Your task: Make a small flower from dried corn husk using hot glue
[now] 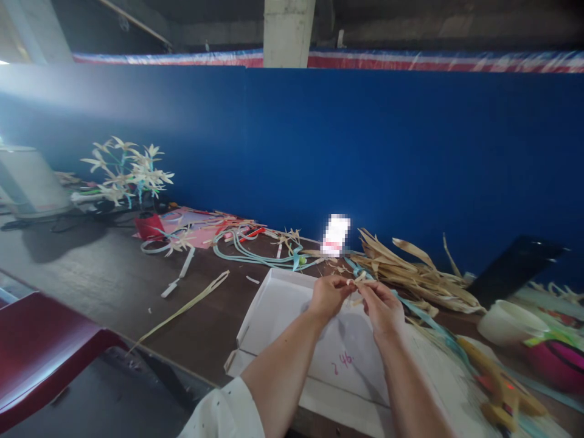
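My left hand (329,295) and my right hand (382,307) meet above a white cardboard sheet (283,307) on the dark table (104,267). Both pinch a small pale straw piece (358,281) between their fingertips, fingers closed on it. A pile of dried straw leaves (410,267) lies just behind the hands, against the blue wall. The sheet bears a pink handwritten mark (343,362).
A bunch of finished straw flowers (128,170) stands at the far left by a red pot (148,226). Light blue ribbons (255,252) and loose strips (187,304) lie mid-table. A white bowl (506,321) and pink bowl (559,362) sit right. A red chair (41,347) is lower left.
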The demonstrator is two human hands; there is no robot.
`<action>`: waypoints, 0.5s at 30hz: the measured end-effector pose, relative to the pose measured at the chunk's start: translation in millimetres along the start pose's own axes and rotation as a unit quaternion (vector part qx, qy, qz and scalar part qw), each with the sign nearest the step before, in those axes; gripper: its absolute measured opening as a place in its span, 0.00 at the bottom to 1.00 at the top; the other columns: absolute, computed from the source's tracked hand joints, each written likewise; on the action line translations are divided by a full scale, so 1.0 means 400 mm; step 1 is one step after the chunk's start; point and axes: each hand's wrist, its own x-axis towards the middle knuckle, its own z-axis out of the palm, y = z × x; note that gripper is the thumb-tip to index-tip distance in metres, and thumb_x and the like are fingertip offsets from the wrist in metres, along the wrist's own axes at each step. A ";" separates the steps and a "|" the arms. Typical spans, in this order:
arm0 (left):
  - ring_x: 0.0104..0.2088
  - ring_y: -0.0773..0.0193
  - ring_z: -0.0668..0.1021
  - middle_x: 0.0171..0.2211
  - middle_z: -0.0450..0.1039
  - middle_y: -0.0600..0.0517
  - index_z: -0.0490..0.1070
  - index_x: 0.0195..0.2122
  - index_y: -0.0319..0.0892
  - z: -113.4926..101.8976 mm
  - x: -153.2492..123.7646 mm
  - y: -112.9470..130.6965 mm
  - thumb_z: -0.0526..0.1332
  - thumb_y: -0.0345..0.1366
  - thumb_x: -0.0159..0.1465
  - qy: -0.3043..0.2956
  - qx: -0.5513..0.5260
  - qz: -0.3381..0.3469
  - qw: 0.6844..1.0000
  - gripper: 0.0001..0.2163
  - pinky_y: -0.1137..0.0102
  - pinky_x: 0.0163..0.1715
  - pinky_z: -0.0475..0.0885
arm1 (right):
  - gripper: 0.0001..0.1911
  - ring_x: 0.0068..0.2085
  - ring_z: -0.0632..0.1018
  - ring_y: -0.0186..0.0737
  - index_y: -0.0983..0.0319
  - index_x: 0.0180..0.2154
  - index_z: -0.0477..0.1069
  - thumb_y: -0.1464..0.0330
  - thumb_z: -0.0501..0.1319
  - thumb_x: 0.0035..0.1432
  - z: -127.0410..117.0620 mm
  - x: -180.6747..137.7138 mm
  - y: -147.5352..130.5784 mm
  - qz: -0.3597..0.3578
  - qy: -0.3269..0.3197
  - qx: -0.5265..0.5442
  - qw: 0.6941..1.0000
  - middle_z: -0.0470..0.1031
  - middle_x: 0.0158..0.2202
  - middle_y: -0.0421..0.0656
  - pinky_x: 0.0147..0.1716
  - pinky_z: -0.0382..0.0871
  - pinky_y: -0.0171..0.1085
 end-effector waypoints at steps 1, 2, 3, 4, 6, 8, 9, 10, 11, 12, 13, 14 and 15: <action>0.27 0.68 0.72 0.25 0.74 0.53 0.78 0.31 0.38 0.001 0.001 -0.004 0.65 0.41 0.51 -0.004 -0.001 0.006 1.000 0.12 0.74 0.29 0.64 | 0.17 0.16 0.60 0.30 0.61 0.29 0.73 0.54 0.65 0.44 0.000 0.002 0.000 0.018 -0.001 0.013 1.000 0.60 0.14 0.34 0.15 0.50 0.31; 0.27 0.67 0.72 0.25 0.74 0.53 0.78 0.31 0.38 0.002 0.002 -0.008 0.65 0.41 0.52 -0.007 -0.002 0.012 1.000 0.12 0.74 0.29 0.64 | 0.16 0.16 0.59 0.30 0.61 0.28 0.73 0.55 0.66 0.43 0.000 0.004 -0.001 0.038 -0.004 0.032 0.999 0.60 0.14 0.34 0.14 0.49 0.31; 0.28 0.67 0.72 0.26 0.74 0.53 0.78 0.31 0.38 0.003 0.003 -0.011 0.65 0.42 0.52 -0.012 -0.001 0.017 1.000 0.12 0.74 0.29 0.65 | 0.16 0.16 0.58 0.29 0.61 0.28 0.73 0.56 0.66 0.42 0.000 0.005 -0.004 0.058 -0.008 0.054 0.997 0.59 0.14 0.33 0.14 0.48 0.31; 0.28 0.67 0.72 0.26 0.74 0.53 0.78 0.31 0.38 0.004 0.003 -0.014 0.65 0.42 0.52 -0.017 0.001 0.021 1.000 0.12 0.74 0.29 0.65 | 0.15 0.16 0.57 0.29 0.61 0.29 0.72 0.57 0.67 0.41 0.000 0.006 -0.008 0.074 -0.014 0.076 0.994 0.59 0.14 0.33 0.14 0.47 0.30; 0.28 0.67 0.72 0.26 0.74 0.52 0.78 0.31 0.38 0.005 0.003 -0.017 0.64 0.42 0.53 -0.027 0.006 0.031 0.999 0.12 0.74 0.29 0.65 | 0.15 0.16 0.56 0.27 0.61 0.29 0.72 0.59 0.67 0.39 -0.001 0.007 -0.018 0.097 -0.026 0.117 0.988 0.58 0.15 0.32 0.14 0.45 0.30; 0.28 0.67 0.72 0.26 0.74 0.52 0.78 0.30 0.38 0.004 0.003 -0.018 0.64 0.42 0.54 -0.033 0.009 0.038 0.999 0.12 0.74 0.30 0.65 | 0.15 0.16 0.55 0.26 0.62 0.29 0.72 0.61 0.68 0.38 -0.001 0.005 -0.029 0.112 -0.032 0.140 0.983 0.58 0.15 0.33 0.14 0.45 0.29; 0.29 0.67 0.72 0.26 0.74 0.52 0.78 0.30 0.38 0.004 0.002 -0.017 0.64 0.42 0.54 -0.035 0.010 0.041 0.998 0.11 0.74 0.30 0.65 | 0.15 0.16 0.55 0.26 0.62 0.28 0.72 0.61 0.68 0.38 -0.001 0.004 -0.033 0.116 -0.033 0.146 0.982 0.58 0.15 0.33 0.14 0.45 0.29; 0.29 0.67 0.72 0.26 0.74 0.52 0.78 0.30 0.38 0.004 0.002 -0.016 0.64 0.41 0.54 -0.036 0.011 0.042 0.998 0.11 0.74 0.31 0.66 | 0.15 0.17 0.55 0.26 0.62 0.27 0.72 0.61 0.69 0.38 -0.001 0.003 -0.036 0.119 -0.033 0.149 0.981 0.58 0.15 0.33 0.14 0.45 0.29; 0.29 0.67 0.72 0.27 0.75 0.52 0.78 0.30 0.38 0.003 0.002 -0.015 0.64 0.40 0.54 -0.037 0.011 0.041 0.998 0.10 0.74 0.31 0.66 | 0.15 0.17 0.55 0.26 0.62 0.26 0.71 0.61 0.69 0.37 -0.001 0.003 -0.038 0.119 -0.032 0.150 0.981 0.58 0.15 0.33 0.14 0.45 0.29; 0.30 0.67 0.73 0.27 0.75 0.52 0.78 0.31 0.38 0.002 0.001 -0.013 0.64 0.39 0.53 -0.040 0.011 0.038 0.998 0.10 0.74 0.32 0.66 | 0.15 0.17 0.55 0.26 0.62 0.25 0.71 0.60 0.69 0.37 -0.002 0.002 -0.038 0.118 -0.032 0.150 0.981 0.58 0.15 0.33 0.14 0.45 0.29; 0.30 0.67 0.73 0.27 0.75 0.52 0.78 0.31 0.38 0.002 0.000 -0.011 0.64 0.39 0.53 -0.045 0.010 0.034 0.998 0.10 0.73 0.33 0.67 | 0.15 0.17 0.55 0.26 0.62 0.24 0.70 0.60 0.69 0.37 -0.002 0.002 -0.037 0.115 -0.032 0.148 0.982 0.58 0.15 0.33 0.14 0.45 0.29; 0.30 0.67 0.73 0.27 0.75 0.52 0.78 0.31 0.38 0.001 -0.001 -0.008 0.64 0.39 0.53 -0.050 0.009 0.031 0.998 0.10 0.73 0.33 0.67 | 0.15 0.17 0.55 0.26 0.62 0.24 0.69 0.59 0.69 0.37 -0.002 0.002 -0.036 0.112 -0.032 0.145 0.983 0.58 0.15 0.33 0.14 0.45 0.29; 0.30 0.67 0.73 0.27 0.75 0.53 0.78 0.31 0.38 0.001 -0.002 -0.005 0.64 0.40 0.53 -0.055 0.010 0.029 0.998 0.10 0.73 0.33 0.67 | 0.16 0.17 0.55 0.26 0.62 0.23 0.69 0.59 0.69 0.38 -0.003 0.003 -0.033 0.108 -0.032 0.139 0.984 0.58 0.15 0.33 0.14 0.45 0.29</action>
